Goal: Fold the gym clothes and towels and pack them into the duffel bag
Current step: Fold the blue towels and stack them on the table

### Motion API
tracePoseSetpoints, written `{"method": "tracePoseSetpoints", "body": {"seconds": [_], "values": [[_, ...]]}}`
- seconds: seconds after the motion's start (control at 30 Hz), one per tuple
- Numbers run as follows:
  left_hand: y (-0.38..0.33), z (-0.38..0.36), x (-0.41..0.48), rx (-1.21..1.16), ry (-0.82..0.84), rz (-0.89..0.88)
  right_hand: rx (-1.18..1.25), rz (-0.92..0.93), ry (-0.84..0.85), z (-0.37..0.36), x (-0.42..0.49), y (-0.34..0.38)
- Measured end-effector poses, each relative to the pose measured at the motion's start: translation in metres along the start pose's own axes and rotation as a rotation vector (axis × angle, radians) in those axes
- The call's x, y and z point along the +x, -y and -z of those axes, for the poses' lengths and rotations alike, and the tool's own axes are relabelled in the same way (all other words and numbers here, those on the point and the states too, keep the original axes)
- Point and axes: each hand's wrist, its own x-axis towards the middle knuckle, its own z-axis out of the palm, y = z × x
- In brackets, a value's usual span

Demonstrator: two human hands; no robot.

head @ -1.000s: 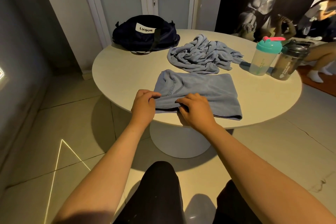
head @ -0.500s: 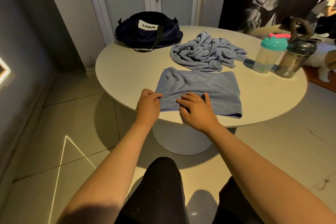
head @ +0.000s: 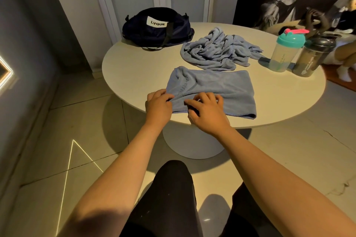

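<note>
A light blue towel (head: 221,86), folded into a flat rectangle, lies at the near edge of the round white table (head: 134,67). My left hand (head: 159,107) grips its near-left corner. My right hand (head: 207,112) sits just to the right on the near hem, fingers bent and spread on top, thumb at the edge. A second blue towel (head: 215,52) lies crumpled behind it. The dark navy duffel bag (head: 156,29) with a white LVQUE label sits at the table's far left; I cannot tell whether it is zipped.
A teal-lidded shaker bottle (head: 285,50) and a dark shaker bottle (head: 312,57) stand at the table's right. Another person's leg (head: 344,57) shows beyond the right edge. A door stands behind the bag. My dark-clothed knees are below the table edge.
My right hand's fingers have uncurled and spread over the towel's near hem. My left hand keeps its hold on the corner. The towel has barely shifted.
</note>
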Motion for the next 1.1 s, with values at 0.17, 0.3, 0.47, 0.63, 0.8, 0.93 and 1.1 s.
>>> {"method": "tracePoseSetpoints", "body": {"seconds": [0.17, 0.3, 0.47, 0.63, 0.8, 0.93, 1.1], "values": [[-0.004, 0.009, 0.004, -0.085, 0.121, 0.039, 0.072, -0.057, 0.006, 0.006, 0.004, 0.0], [-0.009, 0.015, 0.021, -0.178, 0.094, 0.066, 0.028, -0.102, -0.088, 0.015, 0.02, -0.006], [-0.017, 0.006, 0.056, -0.08, 0.247, 0.059, 0.045, -0.145, 0.051, 0.009, 0.044, -0.009], [-0.014, -0.006, 0.066, 0.263, 0.309, 0.011, 0.013, -0.223, 0.09, -0.008, 0.026, -0.013], [0.009, -0.007, 0.066, 0.16, 0.154, 0.155, -0.021, -0.295, 0.217, -0.01, 0.023, -0.009], [0.004, -0.006, 0.067, 0.227, 0.156, 0.225, -0.044, -0.336, 0.402, -0.003, 0.026, -0.008], [-0.013, 0.003, 0.073, 0.257, 0.278, 0.163, 0.023, -0.366, 0.539, 0.015, 0.039, -0.014]]}}
